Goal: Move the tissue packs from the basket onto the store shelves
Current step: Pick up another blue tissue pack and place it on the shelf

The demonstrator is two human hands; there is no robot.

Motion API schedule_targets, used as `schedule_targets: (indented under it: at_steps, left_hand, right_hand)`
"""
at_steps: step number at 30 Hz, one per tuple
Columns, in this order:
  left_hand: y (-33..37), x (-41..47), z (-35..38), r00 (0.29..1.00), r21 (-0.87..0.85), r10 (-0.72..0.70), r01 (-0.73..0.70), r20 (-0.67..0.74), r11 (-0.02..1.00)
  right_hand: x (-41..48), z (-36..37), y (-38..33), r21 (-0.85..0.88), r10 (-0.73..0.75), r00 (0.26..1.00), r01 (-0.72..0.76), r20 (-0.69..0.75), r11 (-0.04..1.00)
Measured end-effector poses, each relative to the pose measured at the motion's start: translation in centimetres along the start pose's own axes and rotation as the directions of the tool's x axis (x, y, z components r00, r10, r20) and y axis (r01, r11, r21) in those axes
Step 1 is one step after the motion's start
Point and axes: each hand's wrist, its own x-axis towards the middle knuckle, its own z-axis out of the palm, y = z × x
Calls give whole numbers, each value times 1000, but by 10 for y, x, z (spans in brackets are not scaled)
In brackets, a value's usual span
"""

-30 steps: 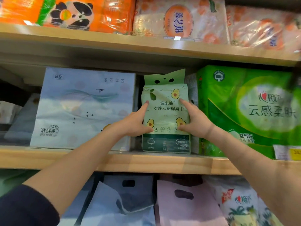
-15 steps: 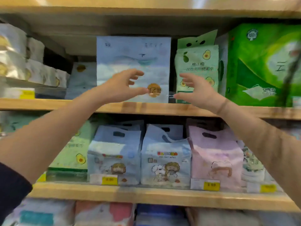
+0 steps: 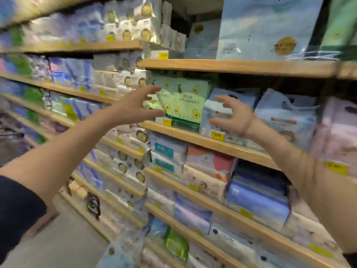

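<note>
Both hands are empty, fingers spread: the left hand (image 3: 135, 105) and right hand (image 3: 234, 117) hover in front of the green avocado-print tissue pack (image 3: 183, 101), which stands on the wooden shelf (image 3: 202, 140). The basket is out of view, so how many packs remain I cannot tell.

Far-left shelf packs (image 3: 58, 31) are blurred, labels unreadable

Your open hands hang in clear aisle air; packs (image 3: 181, 101) crowd the shelf (image 3: 202, 140), dark gap above them.
</note>
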Motion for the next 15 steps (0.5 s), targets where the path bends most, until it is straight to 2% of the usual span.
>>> schedule_targets:
  at_steps: [6,15]
  left_hand:
    - [-32,-120,-22,983,108,-180,176,30,979]
    - [-88,-274,-39,889,152,-457,447,36,881]
  right_hand:
    - [-50,69,-35,164,-52,984,24,172,986]
    - [-118,179,-87,299,-90,918,-32,385,954]
